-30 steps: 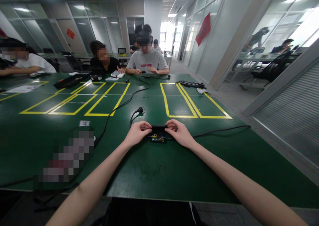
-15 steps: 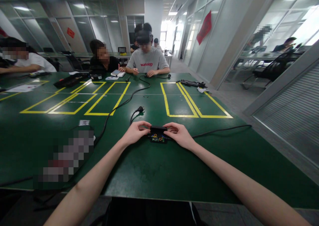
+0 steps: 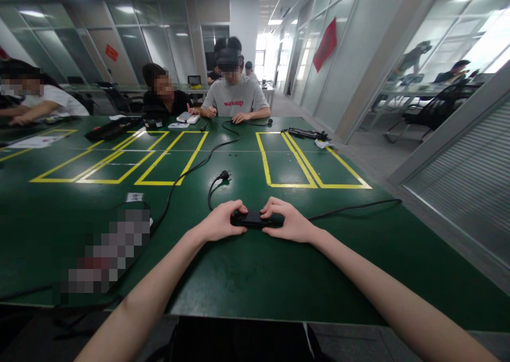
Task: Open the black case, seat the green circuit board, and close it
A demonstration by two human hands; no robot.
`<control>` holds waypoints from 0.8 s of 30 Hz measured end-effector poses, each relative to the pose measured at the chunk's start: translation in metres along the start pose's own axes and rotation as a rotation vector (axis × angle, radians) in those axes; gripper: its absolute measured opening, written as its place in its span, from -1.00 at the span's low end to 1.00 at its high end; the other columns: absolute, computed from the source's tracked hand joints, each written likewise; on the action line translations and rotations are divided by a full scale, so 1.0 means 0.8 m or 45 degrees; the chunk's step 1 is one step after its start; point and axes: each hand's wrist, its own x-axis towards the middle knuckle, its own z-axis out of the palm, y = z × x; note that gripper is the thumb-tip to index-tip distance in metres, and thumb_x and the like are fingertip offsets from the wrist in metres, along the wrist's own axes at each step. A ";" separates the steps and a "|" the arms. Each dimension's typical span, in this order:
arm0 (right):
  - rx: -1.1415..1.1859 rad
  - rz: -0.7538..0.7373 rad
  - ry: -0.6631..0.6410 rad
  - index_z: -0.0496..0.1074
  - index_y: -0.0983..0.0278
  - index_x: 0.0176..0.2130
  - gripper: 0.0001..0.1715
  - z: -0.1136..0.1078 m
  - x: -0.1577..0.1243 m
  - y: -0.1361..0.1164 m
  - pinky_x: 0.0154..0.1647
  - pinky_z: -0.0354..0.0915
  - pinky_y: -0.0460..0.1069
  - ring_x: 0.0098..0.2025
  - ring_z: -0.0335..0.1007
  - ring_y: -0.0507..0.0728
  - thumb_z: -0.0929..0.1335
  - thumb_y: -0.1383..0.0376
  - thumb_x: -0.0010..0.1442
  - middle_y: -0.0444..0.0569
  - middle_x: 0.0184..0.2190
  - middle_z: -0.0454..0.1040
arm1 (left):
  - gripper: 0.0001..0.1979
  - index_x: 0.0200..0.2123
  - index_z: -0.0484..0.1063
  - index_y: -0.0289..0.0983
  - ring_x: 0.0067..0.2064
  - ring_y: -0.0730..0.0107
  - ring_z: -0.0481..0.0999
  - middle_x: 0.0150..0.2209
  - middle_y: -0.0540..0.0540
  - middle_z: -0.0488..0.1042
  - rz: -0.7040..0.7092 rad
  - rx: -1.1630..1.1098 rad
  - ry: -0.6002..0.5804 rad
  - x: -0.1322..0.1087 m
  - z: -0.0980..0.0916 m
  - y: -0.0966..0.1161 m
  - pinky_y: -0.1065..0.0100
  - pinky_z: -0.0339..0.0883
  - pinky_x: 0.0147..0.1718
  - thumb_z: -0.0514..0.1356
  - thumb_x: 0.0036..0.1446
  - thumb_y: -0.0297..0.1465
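Note:
A black power adapter (image 3: 254, 219) lies on the green table in front of me, its casing closed over the circuit board inside. My left hand (image 3: 223, 221) grips its left end, thumb at the near side and fingers over the far side. At the right end, my right hand (image 3: 290, 221) pinches the casing the same way, with the index finger bent onto the top. A black cord with a plug (image 3: 224, 176) curves out from behind my left hand. Another black cable (image 3: 354, 209) runs right from beside my right hand.
A blurred-out bag or pouch (image 3: 109, 250) lies at the left, near a label marked 24 (image 3: 134, 197). Yellow tape outlines (image 3: 292, 185) mark the table beyond. A folded black tripod-like item (image 3: 306, 133) rests at the far right. People sit along the far side.
The black cover, held raised before with the circuit board showing, now lies down over the board. My thumbs have moved to the near side of the casing.

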 end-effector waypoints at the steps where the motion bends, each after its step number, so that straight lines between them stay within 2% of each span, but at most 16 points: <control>1: -0.023 -0.018 -0.009 0.46 0.22 -0.30 -0.83 0.001 0.000 0.000 -0.08 0.43 0.09 -0.13 0.49 0.18 0.50 0.35 0.07 -0.03 -0.22 0.45 | -0.67 -0.18 0.46 -0.24 -0.12 0.21 0.54 -0.14 -0.07 0.56 0.026 0.063 0.025 0.000 0.002 -0.001 0.27 0.39 -0.10 0.39 -0.06 -0.44; 3: -0.057 -0.055 -0.022 0.48 0.22 -0.22 -0.78 0.003 -0.002 0.001 -0.08 0.43 0.08 -0.11 0.49 0.18 0.49 0.37 0.08 -0.02 -0.20 0.45 | -0.71 -0.19 0.45 -0.22 -0.13 0.20 0.53 -0.17 -0.06 0.55 0.066 0.157 0.048 0.001 0.004 -0.002 0.27 0.38 -0.11 0.38 -0.02 -0.42; 7: -0.152 -0.077 -0.060 0.45 0.21 0.04 -0.55 0.007 -0.004 0.004 0.04 0.43 0.12 0.00 0.48 0.21 0.45 0.38 0.14 0.07 -0.03 0.48 | -0.77 -0.21 0.42 -0.21 -0.20 0.23 0.53 -0.23 -0.05 0.54 0.089 0.244 0.040 0.001 0.003 0.000 0.30 0.37 -0.20 0.34 0.09 -0.31; 10: -0.311 -0.082 -0.104 0.40 0.24 0.15 -0.52 0.011 -0.003 0.006 0.02 0.44 0.15 -0.01 0.48 0.24 0.41 0.33 0.23 0.12 -0.03 0.52 | -0.77 -0.16 0.41 -0.21 -0.21 0.22 0.53 -0.23 -0.05 0.54 0.110 0.341 0.033 0.001 0.004 0.004 0.29 0.38 -0.22 0.30 0.12 -0.31; 13: -0.457 -0.072 -0.137 0.41 0.27 0.13 -0.60 0.013 -0.001 0.006 0.00 0.44 0.17 -0.04 0.49 0.26 0.37 0.26 0.32 0.15 -0.06 0.55 | -0.68 -0.03 0.41 -0.21 -0.12 0.16 0.55 -0.13 -0.11 0.56 0.181 0.474 0.023 0.004 0.008 0.005 0.24 0.39 -0.13 0.30 0.16 -0.28; 15: -0.512 -0.038 -0.164 0.43 0.27 0.09 -0.66 0.012 0.000 0.003 0.00 0.44 0.16 -0.05 0.51 0.26 0.34 0.23 0.37 0.15 -0.07 0.57 | -0.70 -0.01 0.42 -0.21 -0.09 0.15 0.55 -0.10 -0.13 0.57 0.221 0.542 0.008 0.007 0.010 0.005 0.24 0.38 -0.10 0.27 0.24 -0.23; 17: -0.550 0.001 -0.202 0.44 0.27 0.06 -0.68 0.009 0.001 0.000 -0.01 0.43 0.15 -0.07 0.53 0.26 0.31 0.20 0.39 0.15 -0.08 0.59 | -0.75 -0.06 0.45 -0.21 -0.13 0.18 0.56 -0.16 -0.11 0.58 0.245 0.581 -0.025 0.008 0.010 0.005 0.28 0.35 -0.14 0.22 0.32 -0.19; 21: -0.591 0.045 -0.280 0.46 0.25 0.03 -0.68 0.003 0.000 -0.008 -0.08 0.41 0.12 -0.14 0.54 0.24 0.29 0.14 0.41 0.12 -0.14 0.60 | -0.69 -0.24 0.43 -0.23 -0.26 0.24 0.53 -0.33 -0.06 0.53 0.262 0.630 -0.078 0.006 0.008 0.010 0.32 0.29 -0.26 0.18 0.35 -0.09; 24: -0.540 0.067 -0.289 0.46 0.26 0.01 -0.68 0.002 -0.003 -0.010 -0.10 0.39 0.10 -0.15 0.54 0.25 0.31 0.14 0.38 0.11 -0.16 0.60 | -0.69 -0.23 0.42 -0.24 -0.27 0.25 0.53 -0.33 -0.06 0.53 0.286 0.667 -0.088 0.003 0.009 0.016 0.33 0.27 -0.28 0.16 0.37 -0.10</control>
